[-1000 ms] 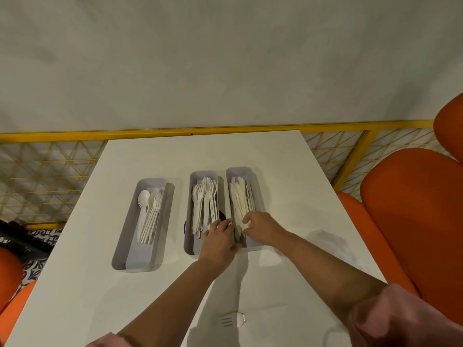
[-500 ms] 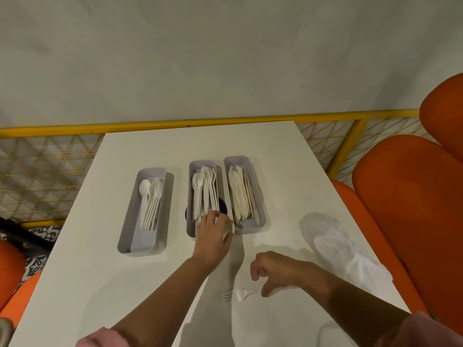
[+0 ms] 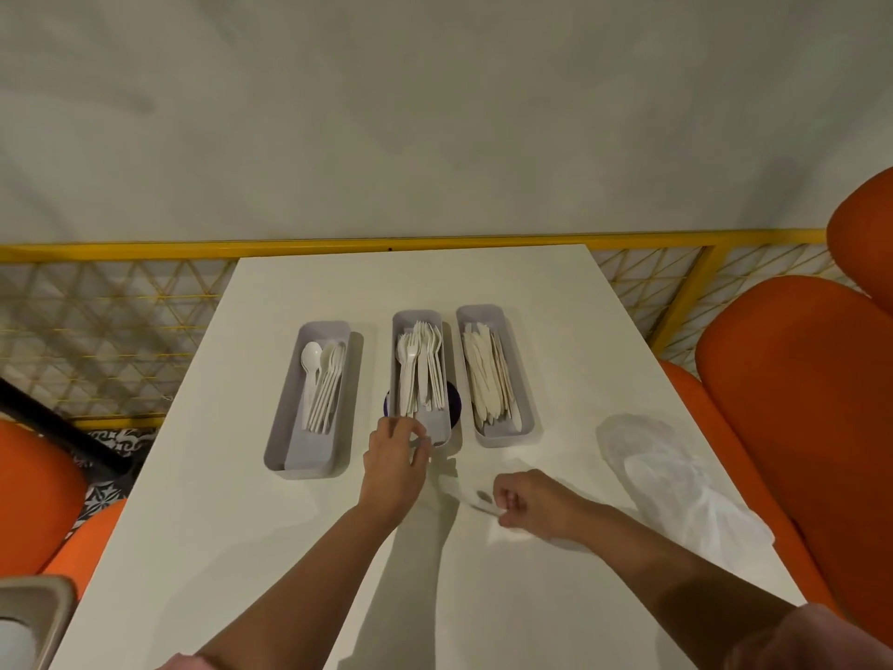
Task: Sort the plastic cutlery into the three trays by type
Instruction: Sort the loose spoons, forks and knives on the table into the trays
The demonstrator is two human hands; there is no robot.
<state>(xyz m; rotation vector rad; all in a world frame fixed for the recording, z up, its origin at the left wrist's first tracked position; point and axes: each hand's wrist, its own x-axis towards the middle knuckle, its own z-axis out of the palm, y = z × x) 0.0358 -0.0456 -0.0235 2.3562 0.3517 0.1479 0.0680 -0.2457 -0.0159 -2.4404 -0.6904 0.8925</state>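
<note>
On the white table point(image 3: 483, 292) before the trays, the lone loose white plastic fork point(image 3: 483, 504), lying flat half a second ago, is now pinched in your right hand point(image 3: 536, 507). Your left hand point(image 3: 394, 464) stays at the grey middle fork tray point(image 3: 418, 313), grip unclear; the fork likely goes there.

Bench point(image 3: 290, 548) looks like smooth white laminate, slight sheen. Trays point(image 3: 282, 427) are matt grey plastic, cutlery point(image 3: 311, 355) glossy white plastic. Bag point(image 3: 676, 486) is thin crinkly clear film, rail point(image 3: 145, 249) painted metal.
</note>
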